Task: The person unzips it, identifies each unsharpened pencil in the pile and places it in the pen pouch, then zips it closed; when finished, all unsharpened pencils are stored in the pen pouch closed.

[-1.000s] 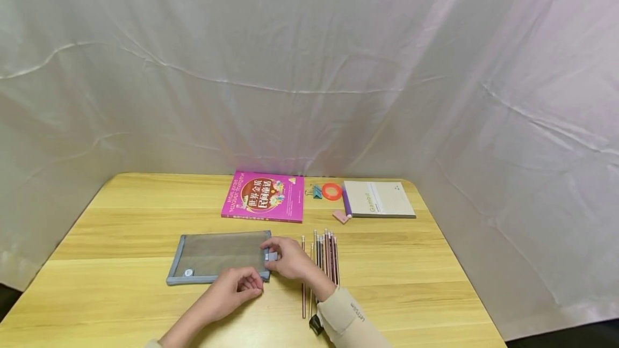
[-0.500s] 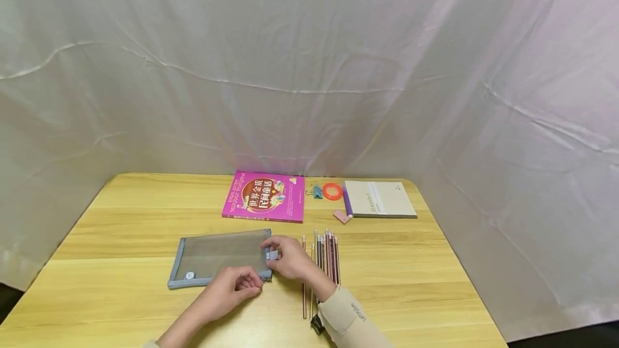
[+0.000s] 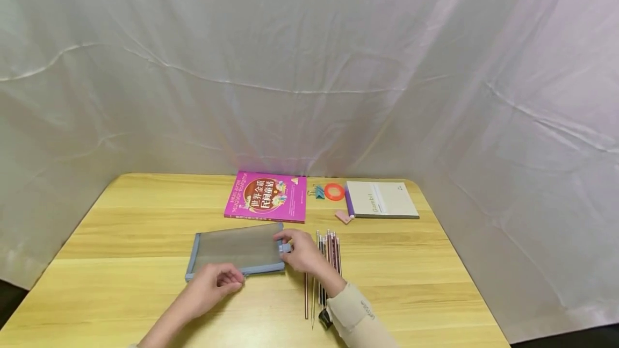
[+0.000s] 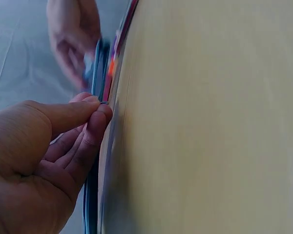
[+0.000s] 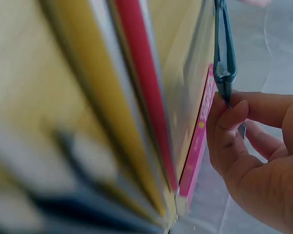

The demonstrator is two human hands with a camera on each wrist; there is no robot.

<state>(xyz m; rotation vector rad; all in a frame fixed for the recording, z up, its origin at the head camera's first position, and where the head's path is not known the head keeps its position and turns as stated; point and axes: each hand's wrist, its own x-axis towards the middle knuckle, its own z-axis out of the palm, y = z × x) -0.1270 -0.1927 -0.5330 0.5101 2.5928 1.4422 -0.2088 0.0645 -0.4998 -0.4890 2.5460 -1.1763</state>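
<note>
In the head view a grey mesh zip pouch (image 3: pixel 237 247) with blue-grey edging lies at a slant, its right end a little farther back. My left hand (image 3: pixel 213 287) is at the pouch's front edge. Its thumb and forefinger pinch a small zip pull (image 4: pixel 104 102), mostly covered by the fingertips in the left wrist view. At the pouch's right end, my right hand (image 3: pixel 306 251) pinches the edge beside a small fabric tab (image 3: pixel 285 248). Several pencils (image 3: pixel 330 251) lie partly under the right forearm, with a black sharpener-like object (image 3: pixel 325 318) near their lower ends.
Along the back of the wooden table (image 3: pixel 121 262) lie a pink book (image 3: pixel 266 197), a teal binder clip (image 3: pixel 319 192), an orange ring (image 3: pixel 334 191) and a notebook (image 3: pixel 384 200) with a purple marker (image 3: pixel 349 202) against it. A pink eraser (image 3: pixel 342 216) lies in front.
My left hand has moved left along the front edge with the zip pull, away from the pouch's right corner. The pouch and my right hand have shifted right and slightly back.
</note>
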